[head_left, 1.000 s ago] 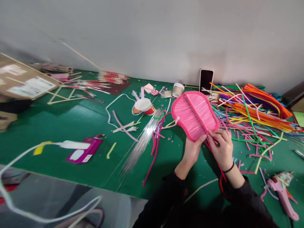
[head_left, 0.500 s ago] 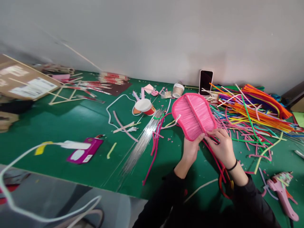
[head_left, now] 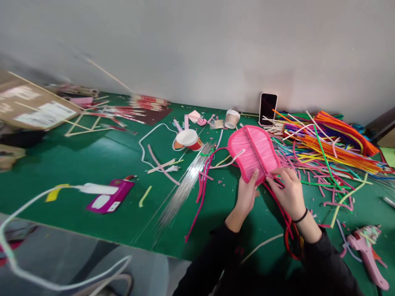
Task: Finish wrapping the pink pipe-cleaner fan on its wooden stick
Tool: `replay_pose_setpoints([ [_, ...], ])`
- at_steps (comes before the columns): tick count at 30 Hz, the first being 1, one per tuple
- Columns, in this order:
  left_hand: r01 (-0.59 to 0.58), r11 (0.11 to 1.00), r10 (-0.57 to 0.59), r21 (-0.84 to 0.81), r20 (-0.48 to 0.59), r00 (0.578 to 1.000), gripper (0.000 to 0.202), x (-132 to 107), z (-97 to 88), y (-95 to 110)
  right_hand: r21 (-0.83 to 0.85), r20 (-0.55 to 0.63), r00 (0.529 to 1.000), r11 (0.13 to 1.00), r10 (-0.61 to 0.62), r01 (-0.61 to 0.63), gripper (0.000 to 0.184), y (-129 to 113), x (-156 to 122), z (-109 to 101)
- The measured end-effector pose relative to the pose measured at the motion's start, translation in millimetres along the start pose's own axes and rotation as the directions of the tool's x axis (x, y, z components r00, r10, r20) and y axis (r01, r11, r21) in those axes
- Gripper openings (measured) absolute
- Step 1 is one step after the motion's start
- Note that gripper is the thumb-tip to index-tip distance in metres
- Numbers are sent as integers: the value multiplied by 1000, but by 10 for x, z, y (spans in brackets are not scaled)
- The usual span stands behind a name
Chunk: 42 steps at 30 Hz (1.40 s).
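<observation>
A pink fan-shaped piece (head_left: 251, 149) made of rows of pink pipe cleaners, with a darker pink rim and centre rib, is held over the green table. My left hand (head_left: 247, 195) grips its near left edge, thumb on top. My right hand (head_left: 288, 190) pinches the near right edge with its fingers curled, a black band on the wrist. A long dark pink pipe cleaner (head_left: 282, 213) trails from under the right hand toward me.
A heap of coloured pipe cleaners (head_left: 333, 144) fills the right side. A phone (head_left: 267, 108) leans on the wall. A paper cup (head_left: 189, 139), silver wires (head_left: 185, 185), a magenta box (head_left: 109, 198), a pink glue gun (head_left: 367, 250) and a cardboard box (head_left: 33, 109) lie about.
The pink piece has tilted and sunk slightly toward the table, with both hands shifted a little along its near edge. My left thumb now lies on top of it.
</observation>
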<state>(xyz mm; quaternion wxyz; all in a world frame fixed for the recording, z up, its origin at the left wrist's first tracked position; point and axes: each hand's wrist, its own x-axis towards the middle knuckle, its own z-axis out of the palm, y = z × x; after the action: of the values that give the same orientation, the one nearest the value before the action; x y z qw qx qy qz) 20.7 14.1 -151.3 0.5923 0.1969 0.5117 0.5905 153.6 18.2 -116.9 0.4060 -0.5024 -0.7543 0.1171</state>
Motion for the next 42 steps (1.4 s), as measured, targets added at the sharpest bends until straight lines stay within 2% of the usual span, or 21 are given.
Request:
replay_pose_setpoints([
  [4,-16,974,9,226,35,999,62,77,-119,127,-11,-34,999,999,-35,35,10,-4,-46,-92],
  [7,-5,905,-18,426,50,999,45,76,-278,354,-45,-52,996,996,-78,76,11,-17,-110,-178],
  [9,-54,863,55,502,14,998,44,15,-342,516,-65,-55,995,995,-80,77,15,-39,-150,-220],
  [11,-132,832,168,539,-18,986,35,-81,-332,626,-87,-49,995,992,-91,86,21,-72,-177,-240],
  [12,-222,778,238,587,51,970,29,-133,-300,652,-103,-47,993,990,-105,99,23,-91,-184,-240],
  [13,-276,757,227,592,158,961,23,-181,-258,657,-120,-45,991,986,-125,119,25,-111,-188,-234],
  [15,-262,822,95,505,332,939,22,-255,-161,613,-156,-36,985,975,-167,159,26,-147,-193,-215],
  [17,-175,900,10,400,381,924,23,-294,-83,530,-179,-25,981,967,-191,183,27,-173,-209,-204],
  [20,-118,941,-5,318,361,932,25,-310,-36,415,-181,8,983,967,-181,179,30,-185,-309,-266],
  [22,-117,949,11,294,340,941,24,-310,-38,376,-210,58,992,971,-108,118,30,-172,-461,-376],
  [24,-104,957,12,271,323,946,24,-306,-46,362,-292,117,992,956,50,-14,24,-142,-679,-515],
  [25,-90,960,1,264,322,947,26,-303,-47,359,-331,157,976,939,150,-91,18,-122,-801,-580],
  [27,-57,965,-33,256,332,943,30,-296,-40,348,-423,255,906,882,338,-210,19,-84,-1037,-674],
  [30,-33,969,-52,243,336,941,29,-284,-7,310,-599,281,838,768,467,-227,17,-60,-1293,-689],
  [32,-32,974,-45,226,324,945,28,-279,18,285,-690,269,829,699,489,-188,19,-71,-1384,-638],
  [34,-24,978,-43,208,311,949,30,-276,36,273,-716,264,834,678,484,-166,25,-83,-1433,-582],
  [37,6,983,-63,182,306,950,33,-278,42,283,-623,256,849,750,463,-222,39,-54,-1470,-562],
  [39,32,986,-83,165,312,946,36,-282,36,300,-477,226,841,808,492,-345,47,-3,-1474,-621],
  [41,59,987,-105,150,322,941,38,-284,29,315,-236,205,790,813,577,-532,50,48,-1456,-749],
  [42,72,987,-115,143,326,938,38,-283,26,320,-87,223,744,773,630,-628,52,64,-1439,-837],
])
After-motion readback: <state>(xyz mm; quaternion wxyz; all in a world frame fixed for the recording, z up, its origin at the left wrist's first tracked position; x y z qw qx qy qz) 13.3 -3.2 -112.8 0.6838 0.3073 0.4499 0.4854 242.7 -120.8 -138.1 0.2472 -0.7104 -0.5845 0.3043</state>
